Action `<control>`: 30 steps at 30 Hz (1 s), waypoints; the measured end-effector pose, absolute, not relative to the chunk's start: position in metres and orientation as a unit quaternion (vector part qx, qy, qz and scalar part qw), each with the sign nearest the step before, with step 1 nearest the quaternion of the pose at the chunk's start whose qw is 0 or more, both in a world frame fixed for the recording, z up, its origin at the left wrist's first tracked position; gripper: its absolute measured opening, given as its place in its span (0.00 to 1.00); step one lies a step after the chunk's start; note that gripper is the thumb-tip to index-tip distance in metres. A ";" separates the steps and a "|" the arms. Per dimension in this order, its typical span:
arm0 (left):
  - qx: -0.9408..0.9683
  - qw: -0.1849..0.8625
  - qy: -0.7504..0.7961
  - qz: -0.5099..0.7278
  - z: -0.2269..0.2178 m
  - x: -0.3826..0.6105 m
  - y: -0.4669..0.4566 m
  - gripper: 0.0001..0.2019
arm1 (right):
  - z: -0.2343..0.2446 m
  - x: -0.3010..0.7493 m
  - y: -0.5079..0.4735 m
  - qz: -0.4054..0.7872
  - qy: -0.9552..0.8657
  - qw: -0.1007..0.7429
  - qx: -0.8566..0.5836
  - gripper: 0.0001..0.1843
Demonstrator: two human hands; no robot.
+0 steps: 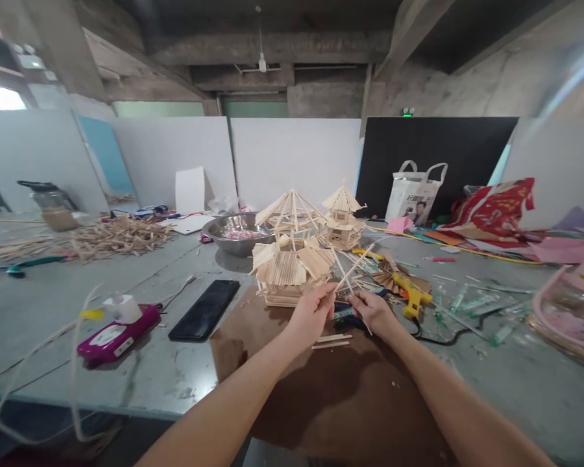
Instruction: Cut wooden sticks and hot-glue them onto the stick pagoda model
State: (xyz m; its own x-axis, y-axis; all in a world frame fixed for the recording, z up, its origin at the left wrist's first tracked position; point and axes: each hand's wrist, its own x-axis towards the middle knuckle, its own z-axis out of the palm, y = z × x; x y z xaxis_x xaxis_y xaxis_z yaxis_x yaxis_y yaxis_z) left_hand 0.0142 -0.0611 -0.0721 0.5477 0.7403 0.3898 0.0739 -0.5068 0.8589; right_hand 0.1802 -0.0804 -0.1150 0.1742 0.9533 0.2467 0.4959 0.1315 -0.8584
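Note:
My left hand (pixel 312 314) pinches a thin wooden stick (pixel 363 258) that slants up to the right. Closed around a second wooden stick (pixel 339 263) is my right hand (pixel 376 312); this one leans up to the left, and the two sticks cross between my hands. Just beyond them stands a model pavilion (pixel 288 267) built of small sticks, with a slatted lower roof and an open upper roof frame (pixel 292 206). A few loose short sticks (pixel 331 338) lie on the brown board (pixel 340 395) below my hands. Partly hidden behind them is a dark blue-handled tool.
A second stick pavilion (pixel 343 220) and a metal bowl (pixel 238 243) stand farther back. To the right are a yellow glue gun (pixel 411 295) with its cord and scattered clear wrappers. A phone (pixel 205 310), a purple power strip (pixel 119 334) and a stick pile (pixel 121 237) lie left.

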 end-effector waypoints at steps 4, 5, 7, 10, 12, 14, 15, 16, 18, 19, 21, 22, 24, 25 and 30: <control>0.789 0.371 0.283 0.400 -0.086 0.024 -0.045 0.17 | -0.114 0.186 -0.078 0.200 -0.579 0.468 -0.637 0.13; 0.794 0.355 0.293 0.397 -0.089 0.023 -0.043 0.17 | -0.114 0.188 -0.078 0.194 -0.575 0.472 -0.640 0.13; 0.806 0.325 0.307 0.387 -0.096 0.020 -0.043 0.17 | -0.115 0.190 -0.076 0.184 -0.564 0.482 -0.645 0.14; 0.822 0.293 0.316 0.372 -0.100 0.016 -0.047 0.16 | -0.118 0.196 -0.073 0.169 -0.540 0.501 -0.655 0.16; 0.829 0.281 0.317 0.365 -0.101 0.015 -0.049 0.16 | -0.121 0.202 -0.071 0.155 -0.525 0.510 -0.663 0.18; 0.837 0.271 0.313 0.358 -0.101 0.015 -0.049 0.16 | -0.122 0.209 -0.068 0.135 -0.513 0.518 -0.671 0.19; 0.840 0.265 0.309 0.358 -0.101 0.016 -0.049 0.16 | -0.123 0.212 -0.067 0.123 -0.508 0.522 -0.674 0.19; 0.843 0.259 0.305 0.359 -0.102 0.016 -0.049 0.16 | -0.123 0.215 -0.066 0.112 -0.503 0.525 -0.677 0.19; 0.849 0.244 0.301 0.360 -0.102 0.016 -0.048 0.15 | -0.123 0.219 -0.066 0.086 -0.495 0.530 -0.683 0.20; 0.852 0.234 0.301 0.358 -0.103 0.016 -0.047 0.16 | -0.122 0.221 -0.066 0.063 -0.497 0.520 -0.692 0.22; 0.860 0.209 0.305 0.352 -0.103 0.015 -0.047 0.16 | -0.117 0.222 -0.070 0.018 -0.525 0.449 -0.723 0.23; 0.862 0.198 0.310 0.349 -0.104 0.015 -0.046 0.16 | -0.114 0.223 -0.073 0.002 -0.547 0.399 -0.736 0.22; 0.863 0.181 0.319 0.348 -0.104 0.014 -0.046 0.16 | -0.106 0.222 -0.081 0.005 -0.591 0.308 -0.745 0.15; 0.862 0.176 0.325 0.348 -0.104 0.014 -0.046 0.16 | -0.102 0.221 -0.086 0.019 -0.607 0.282 -0.742 0.13; 0.852 0.158 0.352 0.354 -0.104 0.014 -0.044 0.16 | -0.091 0.211 -0.097 0.028 -0.672 0.132 -0.728 0.14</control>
State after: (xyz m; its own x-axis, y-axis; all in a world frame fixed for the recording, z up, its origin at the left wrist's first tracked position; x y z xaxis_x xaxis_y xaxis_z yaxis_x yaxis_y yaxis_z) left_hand 0.0137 -0.0444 -0.1044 0.5025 0.7109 0.4921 0.4878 -0.7030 0.5175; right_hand 0.2112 -0.0974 -0.0913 0.0953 0.9861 0.1365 0.9711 -0.0619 -0.2305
